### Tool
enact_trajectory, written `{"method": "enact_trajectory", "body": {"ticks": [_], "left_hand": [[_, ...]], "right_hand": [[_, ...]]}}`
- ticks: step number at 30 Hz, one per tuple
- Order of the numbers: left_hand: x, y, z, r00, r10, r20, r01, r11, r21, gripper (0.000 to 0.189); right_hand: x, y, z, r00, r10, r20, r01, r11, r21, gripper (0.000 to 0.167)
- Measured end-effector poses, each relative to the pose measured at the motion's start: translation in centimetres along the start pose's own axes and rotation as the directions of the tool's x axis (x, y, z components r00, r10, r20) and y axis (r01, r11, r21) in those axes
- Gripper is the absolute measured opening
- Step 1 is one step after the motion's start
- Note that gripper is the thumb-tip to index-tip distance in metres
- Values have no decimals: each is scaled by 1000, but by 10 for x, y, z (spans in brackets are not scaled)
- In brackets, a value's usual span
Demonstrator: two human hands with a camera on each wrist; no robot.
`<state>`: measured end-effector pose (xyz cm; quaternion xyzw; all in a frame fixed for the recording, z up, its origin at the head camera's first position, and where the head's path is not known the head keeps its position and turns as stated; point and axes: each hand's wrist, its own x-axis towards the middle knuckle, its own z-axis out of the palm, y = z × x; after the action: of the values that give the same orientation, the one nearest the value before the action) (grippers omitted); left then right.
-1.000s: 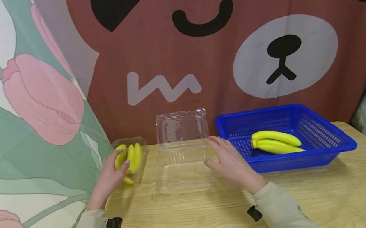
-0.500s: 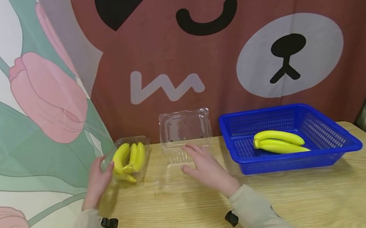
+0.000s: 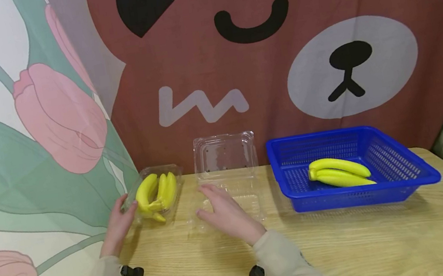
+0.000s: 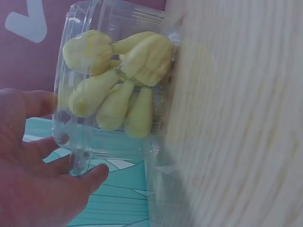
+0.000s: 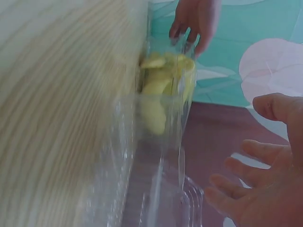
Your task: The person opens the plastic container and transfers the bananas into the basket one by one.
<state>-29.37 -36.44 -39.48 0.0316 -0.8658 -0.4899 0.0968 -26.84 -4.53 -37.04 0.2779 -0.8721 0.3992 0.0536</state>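
At the left, a clear plastic clamshell box holds several yellow bananas. My left hand is at its left side; in the left wrist view, thumb and fingers pinch the clear rim. Some of those fingertips are hidden behind the plastic. My right hand hovers over a second clear clamshell box, whose lid stands up at the back. Its fingers are spread and hold nothing, as the right wrist view also shows. Part of that box's base is hidden behind the hand.
A blue plastic basket stands at the right of the wooden table, with a bunch of bananas inside. Behind the table hangs a brown curtain with a bear print; a flowered cloth borders the left.
My right hand has moved left, away from the basket and across the second box. My left hand has drawn back from over the bananas to the left side of their box.
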Motion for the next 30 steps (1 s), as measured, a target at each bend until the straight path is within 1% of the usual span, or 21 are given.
{"method": "enact_trajectory", "body": {"ticks": [5,9,14,17,19,21,23,25,28,30], "left_hand": [[-1,2,-2,999,-28,17,28,1000,-4,68],[0,3,-7,997,-58,44,58,998,4,68],[-1,8,-15,989,-83,120,84,996,-3,71],[-4,10,-20,981,-91,170,93,996,-4,71],[-5,12,-24,976,-94,198,95,995,7,69],[-6,13,-28,969,-97,227,94,995,24,69],[-9,15,-31,962,-106,253,98,994,45,69],[-11,17,-34,954,-111,279,97,993,63,71],[-14,18,-36,943,-119,311,102,992,69,73],[-15,17,-37,937,-121,327,106,992,63,73]], "right_hand": [[2,-6,12,1000,6,17,-7,999,44,62],[4,-8,19,1000,1,19,-2,999,50,62],[7,-11,24,1000,-26,5,26,999,45,61],[9,-13,27,1000,-22,7,22,998,63,61],[10,-15,30,1000,-15,7,14,995,94,61],[11,-17,33,1000,4,20,-7,989,148,61],[10,-20,37,999,27,42,-35,976,214,61],[9,-23,41,996,45,72,-64,956,287,61],[7,-28,46,987,77,143,-128,912,391,64],[5,-30,49,980,75,182,-150,882,446,63]]}}
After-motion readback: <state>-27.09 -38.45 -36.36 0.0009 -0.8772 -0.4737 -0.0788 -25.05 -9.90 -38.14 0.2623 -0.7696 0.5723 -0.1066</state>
